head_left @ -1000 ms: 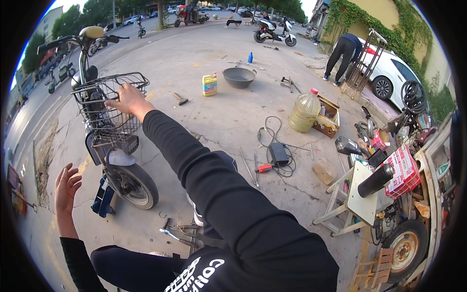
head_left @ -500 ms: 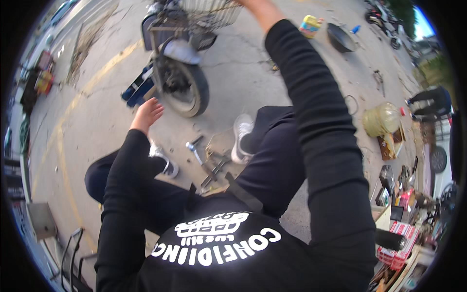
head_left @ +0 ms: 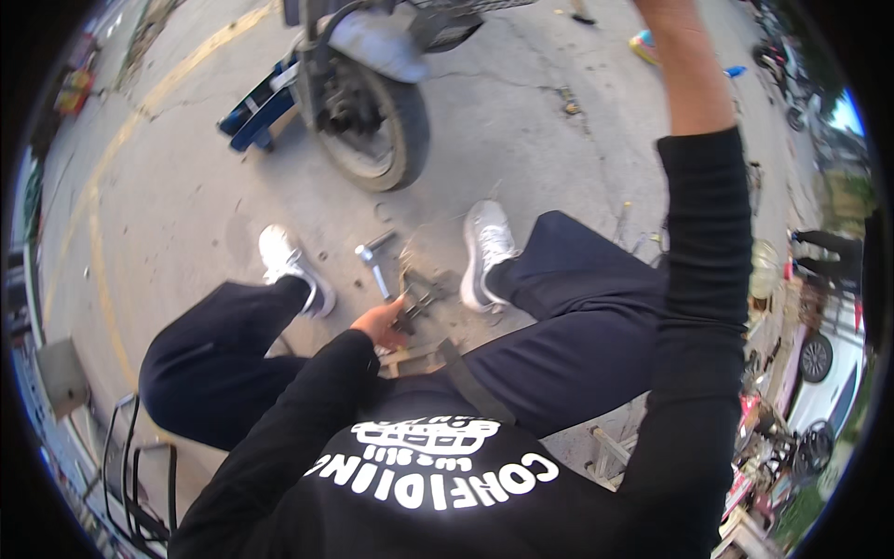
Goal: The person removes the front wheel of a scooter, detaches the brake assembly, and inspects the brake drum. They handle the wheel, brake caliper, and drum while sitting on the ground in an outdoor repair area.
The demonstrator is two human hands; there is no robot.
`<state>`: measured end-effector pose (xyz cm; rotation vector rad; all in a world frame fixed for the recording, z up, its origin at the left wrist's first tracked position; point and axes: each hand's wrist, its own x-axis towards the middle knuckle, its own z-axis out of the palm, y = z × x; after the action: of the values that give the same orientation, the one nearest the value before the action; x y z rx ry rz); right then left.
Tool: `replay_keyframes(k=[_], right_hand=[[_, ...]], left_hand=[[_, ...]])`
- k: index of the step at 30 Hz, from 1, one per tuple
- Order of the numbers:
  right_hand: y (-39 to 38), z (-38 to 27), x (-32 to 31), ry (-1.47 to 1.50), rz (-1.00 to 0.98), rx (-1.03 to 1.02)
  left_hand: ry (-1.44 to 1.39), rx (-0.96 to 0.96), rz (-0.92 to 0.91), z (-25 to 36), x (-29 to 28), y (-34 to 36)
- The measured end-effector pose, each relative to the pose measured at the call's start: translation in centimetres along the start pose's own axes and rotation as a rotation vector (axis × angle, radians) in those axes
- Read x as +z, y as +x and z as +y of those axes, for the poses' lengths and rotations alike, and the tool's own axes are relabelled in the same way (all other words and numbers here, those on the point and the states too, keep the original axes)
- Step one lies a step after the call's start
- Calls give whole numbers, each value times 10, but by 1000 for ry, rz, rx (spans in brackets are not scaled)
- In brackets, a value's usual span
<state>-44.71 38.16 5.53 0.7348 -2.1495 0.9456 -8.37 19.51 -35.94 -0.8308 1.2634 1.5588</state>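
The person is crouched on the concrete, knees spread, head bent right down over the ground between their feet. The left hand (head_left: 380, 323) is low, just in front of the body, fingers curled around a dark metal tool (head_left: 416, 296) that looks like pliers or a small clamp; from here I cannot tell exactly which. That tool lies on the ground between the two white sneakers, the left shoe (head_left: 287, 264) at about ten o'clock from the hand and the right shoe (head_left: 487, 250) at about two o'clock. Just beyond the held tool, at roughly twelve o'clock from the hand, lies a silver socket wrench (head_left: 374, 265), apart from the fingers.

The right arm in its black sleeve (head_left: 706, 279) is stretched far up and away, toward one o'clock, and the hand itself runs out of the top edge of view, so I cannot tell whether it is open or gripping anything.

Ahead at twelve o'clock stands the front wheel (head_left: 377, 126) of an electric scooter, with its grey mudguard (head_left: 372, 42) above it. A blue stand (head_left: 256, 107) sits on the ground at the wheel's nine o'clock side.
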Motion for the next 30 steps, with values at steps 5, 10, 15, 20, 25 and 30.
replay_keyframes(k=[5,10,15,20,25,30], right_hand=[[4,15,62,-110,162,-230],[-4,14,52,-103,250,-83],[-9,9,67,1,178,-44],[-8,7,67,-53,292,-54],[-6,14,61,-37,322,-65],[-1,12,49,-94,297,-79]], left_hand=[[-519,-276,-64,-57,-12,102],[-792,-559,155,-40,-10,113],[-845,-644,383,-31,-7,96],[-797,-560,332,-41,-24,121],[-722,-350,294,-36,-56,159],[-648,-236,238,10,-54,185]])
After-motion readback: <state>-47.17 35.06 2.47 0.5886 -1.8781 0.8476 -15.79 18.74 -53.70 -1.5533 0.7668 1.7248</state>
